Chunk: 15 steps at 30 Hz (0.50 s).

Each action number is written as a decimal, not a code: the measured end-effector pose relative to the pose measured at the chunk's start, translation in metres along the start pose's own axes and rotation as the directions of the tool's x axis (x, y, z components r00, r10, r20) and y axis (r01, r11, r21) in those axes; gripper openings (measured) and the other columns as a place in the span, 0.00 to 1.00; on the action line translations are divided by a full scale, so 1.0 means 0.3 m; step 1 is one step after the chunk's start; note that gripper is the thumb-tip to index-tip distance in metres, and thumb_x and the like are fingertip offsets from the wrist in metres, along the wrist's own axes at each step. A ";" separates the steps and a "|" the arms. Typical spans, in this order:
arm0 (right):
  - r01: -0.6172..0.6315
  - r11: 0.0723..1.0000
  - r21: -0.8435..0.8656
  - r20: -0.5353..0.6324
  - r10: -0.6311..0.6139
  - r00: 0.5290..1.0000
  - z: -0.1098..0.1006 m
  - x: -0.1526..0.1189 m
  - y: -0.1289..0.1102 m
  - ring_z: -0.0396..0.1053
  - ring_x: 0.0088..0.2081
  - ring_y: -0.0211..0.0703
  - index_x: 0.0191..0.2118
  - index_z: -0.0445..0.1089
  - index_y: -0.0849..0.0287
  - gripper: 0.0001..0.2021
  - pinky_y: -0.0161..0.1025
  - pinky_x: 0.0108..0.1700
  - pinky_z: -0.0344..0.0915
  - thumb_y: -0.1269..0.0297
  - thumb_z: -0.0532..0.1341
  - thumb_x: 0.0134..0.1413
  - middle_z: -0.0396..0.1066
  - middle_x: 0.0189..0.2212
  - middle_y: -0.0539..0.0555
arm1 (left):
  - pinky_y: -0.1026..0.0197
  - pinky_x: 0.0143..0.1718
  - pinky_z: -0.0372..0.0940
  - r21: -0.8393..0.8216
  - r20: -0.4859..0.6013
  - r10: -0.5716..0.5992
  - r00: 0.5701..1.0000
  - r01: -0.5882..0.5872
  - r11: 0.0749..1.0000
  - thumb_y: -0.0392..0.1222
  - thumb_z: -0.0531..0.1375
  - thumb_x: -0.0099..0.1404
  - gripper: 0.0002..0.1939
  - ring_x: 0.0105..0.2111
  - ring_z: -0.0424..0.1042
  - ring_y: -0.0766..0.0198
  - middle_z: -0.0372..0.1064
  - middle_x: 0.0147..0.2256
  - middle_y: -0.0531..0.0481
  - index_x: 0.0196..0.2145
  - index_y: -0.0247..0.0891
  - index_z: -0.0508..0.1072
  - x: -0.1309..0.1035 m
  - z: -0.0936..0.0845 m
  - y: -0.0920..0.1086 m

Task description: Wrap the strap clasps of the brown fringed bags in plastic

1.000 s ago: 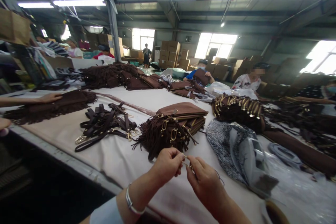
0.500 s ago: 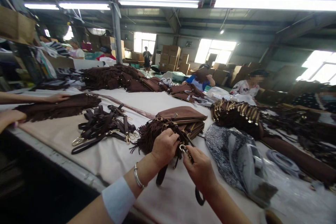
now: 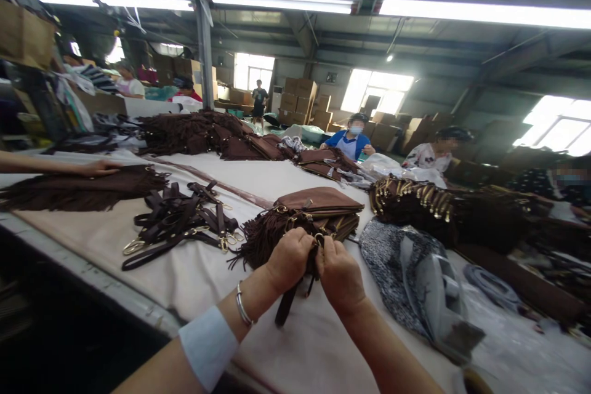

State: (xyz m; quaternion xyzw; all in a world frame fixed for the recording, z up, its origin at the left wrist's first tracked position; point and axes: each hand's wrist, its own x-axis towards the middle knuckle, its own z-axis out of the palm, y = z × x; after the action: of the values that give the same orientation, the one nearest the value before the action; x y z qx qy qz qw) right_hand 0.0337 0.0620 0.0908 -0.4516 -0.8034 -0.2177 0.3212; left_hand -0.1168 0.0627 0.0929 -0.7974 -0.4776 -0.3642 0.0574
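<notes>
A stack of brown fringed bags (image 3: 321, 198) with gold zippers lies in front of me. At its near edge my left hand (image 3: 290, 257) is closed in a pinch, apparently on the edge of a bag; its fingertips hide the exact part. Touching it from the right, my right hand (image 3: 340, 272) pinches a gold metal clasp (image 3: 318, 239) between thumb and fingers. Below my left hand hangs a dark strap (image 3: 286, 306). To the left lies a pile of dark wrist straps (image 3: 180, 218) with gold clasps.
At the left a co-worker's hand (image 3: 100, 168) rests on a fringed brown piece (image 3: 83, 188). Brown bags (image 3: 194, 132) are heaped at the back. On the right are bags with gold hardware (image 3: 410, 200), a grey speckled bundle (image 3: 392, 277) and clear plastic (image 3: 517, 345).
My right hand has moved up and left against my left hand, and the strap loop below it is out of sight. One of the co-worker's hands has left view, and the fringed piece has shifted left.
</notes>
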 end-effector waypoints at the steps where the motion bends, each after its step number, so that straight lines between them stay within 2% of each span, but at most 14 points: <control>1: 0.006 1.000 -0.022 -0.003 -0.006 1.000 0.008 -0.003 0.001 0.67 0.28 0.45 0.45 0.68 0.67 0.12 0.38 0.29 0.65 0.70 0.50 0.64 0.68 0.29 0.59 | 0.57 0.39 0.64 0.015 -0.007 -0.001 1.000 0.001 1.000 0.35 0.50 0.69 0.11 0.34 0.65 0.60 0.65 0.32 0.45 0.32 0.36 0.70 -0.003 0.005 0.000; 4: 0.053 0.997 -0.053 0.012 -0.052 0.999 0.027 -0.015 0.010 0.68 0.30 0.46 0.49 0.67 0.69 0.14 0.38 0.31 0.66 0.72 0.49 0.63 0.70 0.31 0.62 | 0.56 0.39 0.65 0.050 -0.012 -0.003 1.000 0.003 0.999 0.34 0.51 0.69 0.10 0.34 0.65 0.59 0.66 0.32 0.45 0.31 0.36 0.69 -0.012 0.016 0.002; 9: 0.091 0.995 -0.025 0.109 -0.088 0.990 0.017 -0.055 0.009 0.70 0.31 0.46 0.47 0.70 0.69 0.14 0.38 0.33 0.68 0.72 0.50 0.64 0.72 0.32 0.63 | 0.55 0.41 0.66 0.068 -0.004 -0.007 1.000 0.008 0.998 0.33 0.51 0.68 0.09 0.34 0.66 0.59 0.66 0.33 0.45 0.31 0.37 0.68 -0.013 0.023 -0.003; 12: -0.003 0.995 0.102 0.146 -0.012 0.989 -0.014 -0.101 -0.006 0.71 0.30 0.46 0.46 0.70 0.67 0.13 0.39 0.33 0.69 0.68 0.51 0.64 0.73 0.30 0.61 | 0.55 0.41 0.66 0.026 -0.003 -0.009 1.000 0.009 1.000 0.33 0.51 0.68 0.10 0.34 0.66 0.59 0.65 0.32 0.46 0.30 0.38 0.68 -0.004 0.010 -0.012; 15: -0.196 0.929 0.315 0.181 0.144 0.973 -0.058 -0.138 -0.008 0.74 0.36 0.49 0.49 0.70 0.64 0.14 0.42 0.40 0.70 0.65 0.53 0.62 0.75 0.35 0.61 | 0.57 0.42 0.66 -0.108 -0.053 -0.045 0.998 0.039 0.993 0.33 0.50 0.68 0.10 0.35 0.67 0.60 0.65 0.33 0.47 0.31 0.38 0.68 -0.015 -0.015 -0.010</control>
State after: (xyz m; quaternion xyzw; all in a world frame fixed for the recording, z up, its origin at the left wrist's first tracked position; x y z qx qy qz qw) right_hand 0.0532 0.0254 0.0733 -0.4747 -0.8088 -0.0155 0.3468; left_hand -0.1227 0.0590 0.0925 -0.7788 -0.4723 -0.4123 0.0200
